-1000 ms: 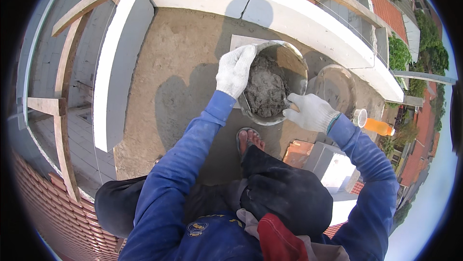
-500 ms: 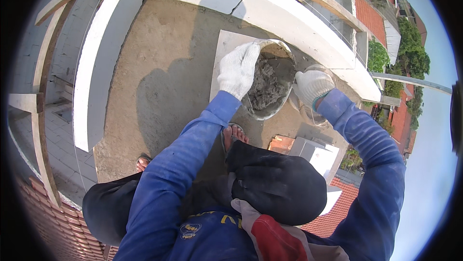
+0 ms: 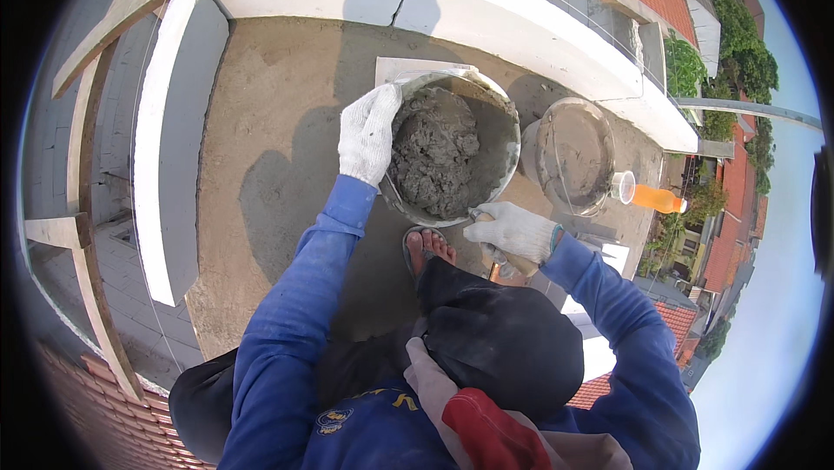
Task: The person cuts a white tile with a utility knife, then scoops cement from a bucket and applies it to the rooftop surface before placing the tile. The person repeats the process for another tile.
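My left hand [image 3: 369, 135], in a white knitted glove, grips the left rim of a bucket [image 3: 506, 162]. Grey wet mortar [image 3: 434, 153] is heaped inside, mostly toward the left. My right hand [image 3: 508, 234], gloved too, is closed around what looks like a trowel [image 3: 521, 265], just below the bucket's lower right rim. Its tan handle sticks out under the fingers; the blade cannot be made out. Under the bucket, a pale flat board [image 3: 417, 65] shows at the far side.
A second bucket [image 3: 573, 155] with greyish contents stands to the right, near a clear cup [image 3: 623, 186] and an orange bottle [image 3: 658, 199]. Low white block walls [image 3: 530, 27] border the concrete floor [image 3: 269, 79]. Wooden rails [image 3: 82, 148] run outside at left. My sandalled foot is close below the bucket.
The mortar bucket has come nearer and left, its mouth turned more toward me. My right hand has left the bucket's right side and now holds the tool lower down. The orange bottle has become visible.
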A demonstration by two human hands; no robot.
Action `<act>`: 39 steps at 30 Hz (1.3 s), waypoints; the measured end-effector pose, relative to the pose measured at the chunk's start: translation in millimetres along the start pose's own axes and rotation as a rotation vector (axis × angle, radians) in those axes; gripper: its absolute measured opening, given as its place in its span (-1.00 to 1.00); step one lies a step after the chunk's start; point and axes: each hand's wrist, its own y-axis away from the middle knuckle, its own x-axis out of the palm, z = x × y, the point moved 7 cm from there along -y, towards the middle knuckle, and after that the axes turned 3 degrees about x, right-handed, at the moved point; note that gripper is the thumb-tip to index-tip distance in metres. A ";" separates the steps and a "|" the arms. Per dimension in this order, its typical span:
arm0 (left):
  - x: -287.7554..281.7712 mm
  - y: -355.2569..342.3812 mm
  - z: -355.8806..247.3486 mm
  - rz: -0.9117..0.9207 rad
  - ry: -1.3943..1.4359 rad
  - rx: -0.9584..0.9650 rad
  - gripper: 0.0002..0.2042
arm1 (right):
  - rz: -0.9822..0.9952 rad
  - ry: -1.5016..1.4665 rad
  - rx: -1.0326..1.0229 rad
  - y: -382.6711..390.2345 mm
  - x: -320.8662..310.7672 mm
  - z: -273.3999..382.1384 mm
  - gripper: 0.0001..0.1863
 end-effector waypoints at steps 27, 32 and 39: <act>-37.6 -23.3 18.3 -0.185 -0.390 0.011 -0.58 | 0.389 -1.093 -0.359 32.7 -6.2 -45.7 -0.46; -57.4 -29.3 34.5 -0.067 -0.233 0.044 -0.56 | 0.250 -0.735 -0.401 48.7 -18.9 -41.5 -0.45; -24.6 -18.8 21.4 -0.002 -0.221 0.050 -0.51 | -0.761 0.079 -0.651 111.1 -57.7 -12.2 -0.60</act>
